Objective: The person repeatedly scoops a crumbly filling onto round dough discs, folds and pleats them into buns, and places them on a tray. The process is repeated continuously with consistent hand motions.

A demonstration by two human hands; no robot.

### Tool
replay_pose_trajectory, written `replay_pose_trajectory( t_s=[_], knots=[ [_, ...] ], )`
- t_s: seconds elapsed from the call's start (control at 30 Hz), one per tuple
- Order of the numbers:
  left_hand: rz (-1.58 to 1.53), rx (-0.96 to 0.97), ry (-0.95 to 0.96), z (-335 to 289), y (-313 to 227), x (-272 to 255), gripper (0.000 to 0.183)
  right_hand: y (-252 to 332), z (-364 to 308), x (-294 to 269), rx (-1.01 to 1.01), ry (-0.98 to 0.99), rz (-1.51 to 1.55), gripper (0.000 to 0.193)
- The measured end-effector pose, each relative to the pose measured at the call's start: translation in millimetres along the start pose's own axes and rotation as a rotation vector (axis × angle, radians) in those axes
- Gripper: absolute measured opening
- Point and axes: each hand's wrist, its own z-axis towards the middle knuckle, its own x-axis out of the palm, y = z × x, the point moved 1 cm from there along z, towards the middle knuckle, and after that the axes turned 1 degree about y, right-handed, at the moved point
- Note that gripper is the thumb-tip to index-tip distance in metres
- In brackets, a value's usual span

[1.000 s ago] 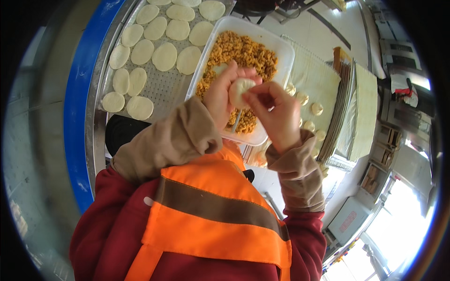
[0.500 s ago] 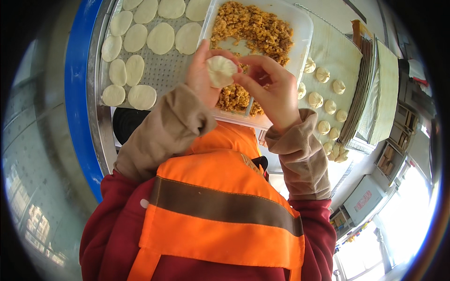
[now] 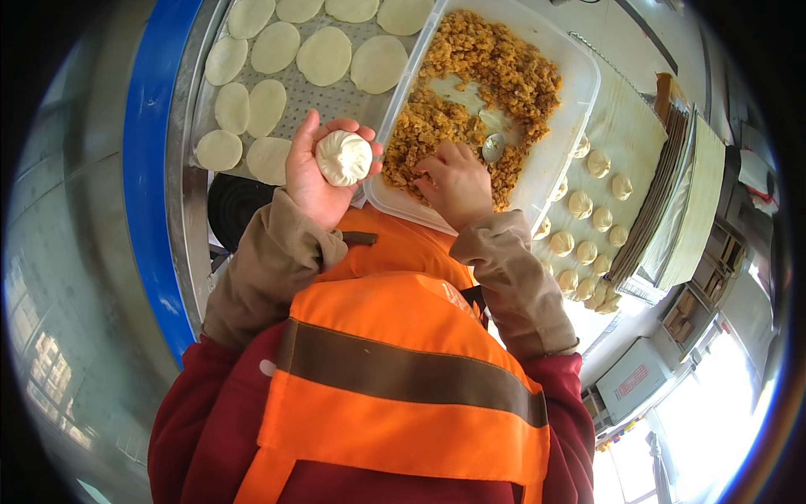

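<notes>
On the palm of my left hand (image 3: 311,175) rests a pleated white bun (image 3: 344,158), its gathered top facing up and my fingers curled around its far side. My right hand (image 3: 462,186) is over the near part of a clear plastic tub (image 3: 583,105), knuckles up and fingers bent down at the orange-brown crumbly filling (image 3: 445,122). Its fingertips are partly hidden, so whatever they pinch cannot be made out. A metal spoon (image 3: 493,148) lies in the filling just beyond that hand.
Left of the tub, flat round dough wrappers (image 3: 324,57) lie on a perforated metal tray (image 3: 290,134) beside a blue edge strip (image 3: 155,126). To the right, several shaped buns (image 3: 580,204) sit on a pale sheet, next to a stack of trays (image 3: 663,202).
My right hand has left the bun and moved down into the tub. My left hand has shifted left with the bun, now turned pleats up. The spoon has come into sight.
</notes>
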Motion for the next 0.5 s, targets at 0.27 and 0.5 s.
replay_pose_trajectory(
  t_s=[0.27,0.5],
  knots=[
    [-0.001,0.010,-0.013,-5,-5,-2,0.042,5,20,21,-0.014,-0.008,-0.248,0.014],
    [0.020,0.011,-0.035,-8,-4,-3,0.041,9,17,28,0.000,-0.133,-0.272,0.010]
  ],
)
